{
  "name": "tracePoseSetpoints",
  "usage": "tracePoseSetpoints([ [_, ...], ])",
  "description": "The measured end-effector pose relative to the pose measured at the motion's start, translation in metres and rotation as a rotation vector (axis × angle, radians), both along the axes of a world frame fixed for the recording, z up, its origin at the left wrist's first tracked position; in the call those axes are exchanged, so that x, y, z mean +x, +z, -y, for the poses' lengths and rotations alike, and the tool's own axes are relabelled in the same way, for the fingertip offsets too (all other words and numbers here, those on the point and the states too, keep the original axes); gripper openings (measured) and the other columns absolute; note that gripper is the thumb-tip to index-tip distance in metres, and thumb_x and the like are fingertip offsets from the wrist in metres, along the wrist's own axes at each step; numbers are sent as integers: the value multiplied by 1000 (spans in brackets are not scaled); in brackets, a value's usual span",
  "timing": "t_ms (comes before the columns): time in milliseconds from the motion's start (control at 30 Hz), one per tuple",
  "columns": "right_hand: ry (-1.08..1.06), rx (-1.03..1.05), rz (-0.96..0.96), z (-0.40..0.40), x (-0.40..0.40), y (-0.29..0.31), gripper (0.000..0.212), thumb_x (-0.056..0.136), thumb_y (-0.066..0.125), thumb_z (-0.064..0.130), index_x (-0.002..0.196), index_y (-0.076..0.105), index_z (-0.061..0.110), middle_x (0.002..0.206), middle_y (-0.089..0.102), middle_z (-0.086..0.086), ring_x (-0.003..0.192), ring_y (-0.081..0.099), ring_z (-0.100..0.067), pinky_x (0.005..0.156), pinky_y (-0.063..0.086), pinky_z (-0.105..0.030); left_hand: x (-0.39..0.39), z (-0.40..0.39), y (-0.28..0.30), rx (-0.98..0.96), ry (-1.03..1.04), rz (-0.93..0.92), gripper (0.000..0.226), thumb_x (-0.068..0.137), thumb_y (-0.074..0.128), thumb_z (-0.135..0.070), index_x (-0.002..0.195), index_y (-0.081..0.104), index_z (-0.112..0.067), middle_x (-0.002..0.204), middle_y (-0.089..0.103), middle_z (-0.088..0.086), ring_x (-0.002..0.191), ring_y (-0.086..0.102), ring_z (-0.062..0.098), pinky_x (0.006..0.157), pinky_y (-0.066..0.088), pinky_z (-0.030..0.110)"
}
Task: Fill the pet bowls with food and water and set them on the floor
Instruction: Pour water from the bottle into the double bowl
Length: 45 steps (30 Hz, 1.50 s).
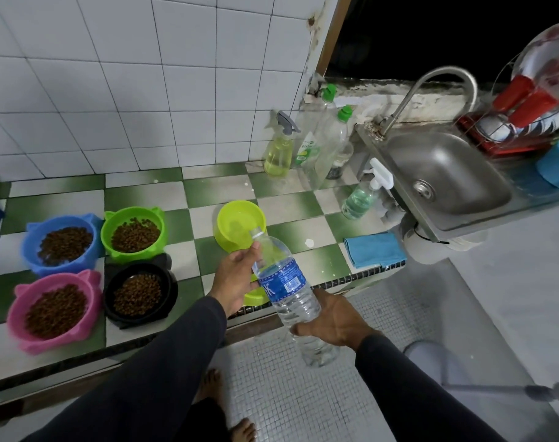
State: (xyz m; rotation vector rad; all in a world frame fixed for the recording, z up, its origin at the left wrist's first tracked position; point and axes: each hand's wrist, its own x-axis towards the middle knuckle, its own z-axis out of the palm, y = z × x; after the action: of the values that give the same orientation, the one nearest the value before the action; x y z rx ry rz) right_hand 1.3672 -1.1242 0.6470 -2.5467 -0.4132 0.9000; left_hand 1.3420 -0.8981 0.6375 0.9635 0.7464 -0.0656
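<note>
A clear water bottle [284,282] with a blue label tilts with its uncapped neck over a lime bowl [240,223] that looks to hold water. My left hand [235,277] holds the bottle's upper part, thumb against its shoulder. My right hand [334,323] grips its lower part. A second lime bowl [256,297] shows partly behind my left hand. Several bowls hold kibble on the checkered ledge [205,193]: blue [32,253], green [107,231], pink [17,317] and black [173,291].
A steel sink [444,173] with a faucet [431,87] stands to the right, a dish rack [507,122] behind it. Spray and soap bottles [307,148] line the wall. A blue cloth [374,250] and a small white cap [309,242] lie on the ledge. My bare feet are on the mosaic floor [287,393].
</note>
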Motion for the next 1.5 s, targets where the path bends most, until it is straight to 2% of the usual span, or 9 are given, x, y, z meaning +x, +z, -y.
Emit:
tracePoseSetpoints([
  [100,-18,20,2,-5,7,1,64,48,79,80,100,43,73,89,63,42,82,60,19,68,40,-7,8,-5,0,6,-5,-15,41,97,65,-46,112,69,-8,105,76,5,96,73,18,58,60,28],
  [200,-25,29,-4,-9,12,3,66,47,81,77,98,39,79,91,54,55,82,54,29,64,39,-5,13,-11,-1,-4,-11,-11,40,97,65,-46,113,70,-9,113,76,7,105,72,21,67,62,34],
  [367,-48,8,-8,-13,21,6,63,44,81,76,94,44,75,87,60,46,76,59,20,64,42,-6,24,-15,-1,-6,-23,-28,37,98,64,-46,108,70,-10,113,75,9,106,72,25,63,61,33],
  [500,-51,-30,-21,-14,28,8,59,44,82,75,90,52,54,81,67,27,73,63,12,61,43,-7,30,-17,-4,-19,-26,-38,40,99,63,-46,108,70,-8,119,73,13,108,71,27,64,62,35],
  [633,-24,-89,-23,-13,34,6,69,46,80,75,100,56,39,93,70,16,84,65,1,75,54,-22,34,-17,-5,-37,-22,-54,40,100,62,-45,113,69,-7,121,72,13,107,71,26,66,60,36],
  [700,-12,-95,-16,-13,36,5,69,47,80,74,101,57,38,94,70,15,85,65,1,80,56,-25,35,-17,-6,-46,-23,-54,40,100,62,-45,115,69,-8,121,72,13,102,71,24,65,60,35],
  [967,5,-89,-41,-13,42,5,72,48,80,74,108,57,40,99,71,14,90,66,-1,86,56,-30,35,-20,-14,-59,-33,-73,40,99,62,-47,114,69,-11,117,75,10,107,71,26,75,61,41],
  [1100,27,-101,-40,-13,44,4,69,48,78,76,104,56,42,98,70,15,88,65,-1,85,56,-31,36,-20,-16,-68,-24,-81,36,99,63,-47,110,69,-13,114,76,8,104,72,24,69,61,38],
  [1500,78,-129,-6,-9,44,2,74,51,74,80,109,60,36,100,70,12,89,65,-3,86,58,-35,33,-19,-20,-61,-31,-96,38,99,62,-48,112,69,-13,112,76,7,105,72,25,72,62,41],
])
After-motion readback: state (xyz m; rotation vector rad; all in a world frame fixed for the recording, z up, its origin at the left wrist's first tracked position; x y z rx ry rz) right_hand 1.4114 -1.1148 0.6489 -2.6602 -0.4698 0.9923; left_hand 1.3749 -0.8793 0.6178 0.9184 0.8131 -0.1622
